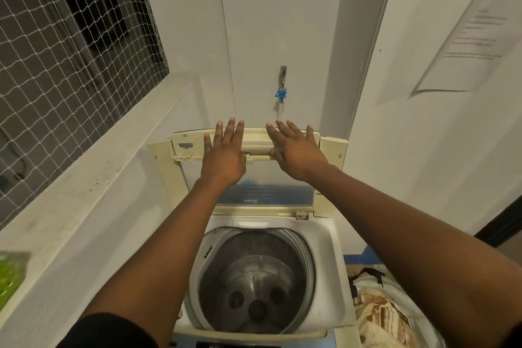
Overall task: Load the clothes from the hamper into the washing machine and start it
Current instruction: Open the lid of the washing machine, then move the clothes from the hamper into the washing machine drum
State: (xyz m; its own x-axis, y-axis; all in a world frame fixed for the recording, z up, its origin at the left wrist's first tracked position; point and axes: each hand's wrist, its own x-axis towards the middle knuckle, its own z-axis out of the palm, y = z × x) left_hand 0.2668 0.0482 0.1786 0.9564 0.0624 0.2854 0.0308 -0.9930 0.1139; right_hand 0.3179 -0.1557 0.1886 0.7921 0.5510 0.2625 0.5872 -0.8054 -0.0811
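The head camera looks down on a top-loading washing machine (262, 237) with its folding lid (248, 167) raised and leaning toward the wall. Both hands are at the upper edge of this lid. The left hand (223, 152) is flat, with the fingers spread, and its palm lies on the lid's folded part. The right hand (293, 150) is also open with spread fingers, and it is on or just above the same edge; I cannot tell if it really touches. Neither hand pinches anything.

The drum (254, 282) is open and looks empty; only the metal bottom shows. The clothes (378, 308) are at the lower right, just beside the machine: a soft heap of light fabric with brown stripes. They seem to lie in a hamper, but its rim is hard to see.

I think the loading is not yet begun. The clothes should be light and limp, so they will sag and trail when lifted. It is better to gather a bunch from the middle of the heap with the whole hand, not by one corner.
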